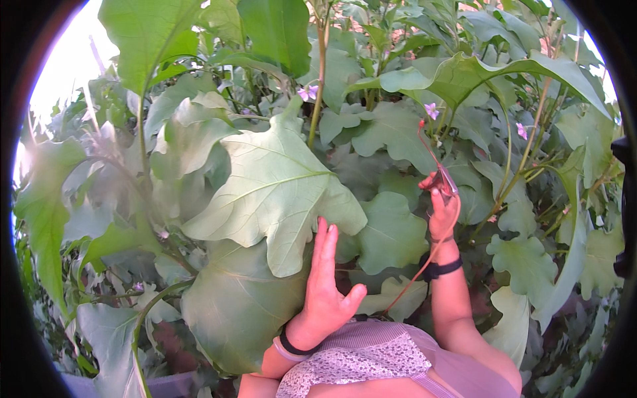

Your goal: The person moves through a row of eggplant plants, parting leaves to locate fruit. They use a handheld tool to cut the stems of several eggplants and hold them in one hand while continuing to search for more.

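My left hand (324, 286) is raised with its fingers straight and its thumb apart, holding nothing. Its fingertips meet the lower edge of a large pale lobed leaf (278, 184), probably an eggplant leaf. In my right hand (441, 219) is a small handheld device (447, 180) with a thin rod (429, 147) ending in a red tip. That tip is close to a purple flower (431, 110); I cannot tell whether they touch. From the device a thin cord (415, 278) runs down past my wrist to my waist.
Dense foliage surrounds both hands. Upright stems (318, 94) rise in front, and a broad arching leaf (477, 74) hangs above my right hand. Another purple flower (308, 92) is further left. A bluish-grey edge (169, 384) shows at the lower left.
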Motion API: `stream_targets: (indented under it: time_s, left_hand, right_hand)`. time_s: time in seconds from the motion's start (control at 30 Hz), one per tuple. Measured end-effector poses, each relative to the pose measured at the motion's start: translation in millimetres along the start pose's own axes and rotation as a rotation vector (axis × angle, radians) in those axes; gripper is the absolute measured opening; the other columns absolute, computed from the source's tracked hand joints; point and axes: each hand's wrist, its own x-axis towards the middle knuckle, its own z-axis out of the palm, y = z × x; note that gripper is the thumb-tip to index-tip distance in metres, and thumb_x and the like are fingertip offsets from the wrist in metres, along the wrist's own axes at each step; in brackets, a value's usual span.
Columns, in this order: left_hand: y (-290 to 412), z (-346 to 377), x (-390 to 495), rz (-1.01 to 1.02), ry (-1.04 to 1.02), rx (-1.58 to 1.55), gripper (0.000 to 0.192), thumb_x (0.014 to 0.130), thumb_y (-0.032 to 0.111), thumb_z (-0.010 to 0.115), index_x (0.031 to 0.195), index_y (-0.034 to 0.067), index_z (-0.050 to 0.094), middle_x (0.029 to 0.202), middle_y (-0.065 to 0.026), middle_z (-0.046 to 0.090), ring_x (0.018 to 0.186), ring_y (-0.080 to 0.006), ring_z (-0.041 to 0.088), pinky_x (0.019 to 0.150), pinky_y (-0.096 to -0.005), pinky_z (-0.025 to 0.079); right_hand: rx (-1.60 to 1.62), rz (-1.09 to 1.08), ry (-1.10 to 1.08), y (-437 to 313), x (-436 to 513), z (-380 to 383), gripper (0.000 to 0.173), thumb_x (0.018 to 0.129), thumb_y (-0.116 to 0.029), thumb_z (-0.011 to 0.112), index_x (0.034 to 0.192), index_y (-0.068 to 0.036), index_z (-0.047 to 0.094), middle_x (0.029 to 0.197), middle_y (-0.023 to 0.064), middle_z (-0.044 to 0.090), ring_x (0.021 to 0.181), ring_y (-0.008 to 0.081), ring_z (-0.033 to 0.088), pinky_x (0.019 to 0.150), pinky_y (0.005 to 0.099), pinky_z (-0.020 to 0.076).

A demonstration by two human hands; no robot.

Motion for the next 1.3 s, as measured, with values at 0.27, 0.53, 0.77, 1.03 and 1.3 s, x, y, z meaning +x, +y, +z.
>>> stream_targets:
  time_s: [0.27,0.53,0.77,1.03,1.3]
  left_hand:
    - [11,-9,-9,-0.001,0.004,0.1,0.096,0.07,-0.003,0.057,0.155,-0.003,0.013,0.162,-0.0241,0.012,0.147,-0.0414,0.024,0.118,-0.05,0.024]
    - [28,-19,-31,-0.097,0.067,0.15,0.096,0.075,0.007,0.061,0.155,-0.003,0.01,0.162,-0.0233,0.015,0.146,-0.0412,0.028,0.117,-0.0501,0.025]
    - [27,-24,-39,-0.2,0.146,0.155,0.113,0.082,0.061,0.07,0.156,-0.001,0.01,0.161,-0.0231,0.017,0.145,-0.0414,0.027,0.115,-0.0527,0.027]
    - [28,-29,-38,-0.075,0.162,0.326,0.104,0.083,0.046,0.071,0.153,-0.006,0.014,0.158,-0.028,0.022,0.145,-0.0412,0.028,0.117,-0.0481,0.027]
    - [29,-42,-39,0.066,0.19,0.35,0.064,0.098,0.046,0.047,0.135,-0.006,0.052,0.148,-0.0263,0.042,0.139,-0.0446,0.038,0.114,-0.0483,0.034]
  right_hand:
    - [0.509,0.131,-0.454,-48,17,65,0.062,0.088,-0.035,0.067,0.135,0.001,0.05,0.107,0.0124,0.065,0.1,0.0243,0.065,0.091,0.0387,0.0502]
    - [0.455,0.241,-0.453,-33,31,129,0.051,0.092,-0.028,0.061,0.133,0.001,0.052,0.111,0.012,0.065,0.106,0.0231,0.064,0.094,0.0359,0.0496]
    - [0.462,0.147,-0.461,-30,28,130,0.052,0.092,-0.023,0.061,0.137,0.002,0.049,0.106,0.0103,0.064,0.102,0.0208,0.063,0.092,0.0355,0.0495]
    - [0.363,-0.373,-0.728,-93,-25,98,0.06,0.086,-0.04,0.068,0.13,-0.001,0.052,0.125,0.0131,0.058,0.124,0.0312,0.052,0.104,0.0446,0.0394]
    - [0.191,-0.56,-1.307,-160,-49,119,0.071,0.072,-0.036,0.081,0.13,-0.008,0.05,0.138,0.013,0.049,0.132,0.0336,0.044,0.109,0.0494,0.0317]
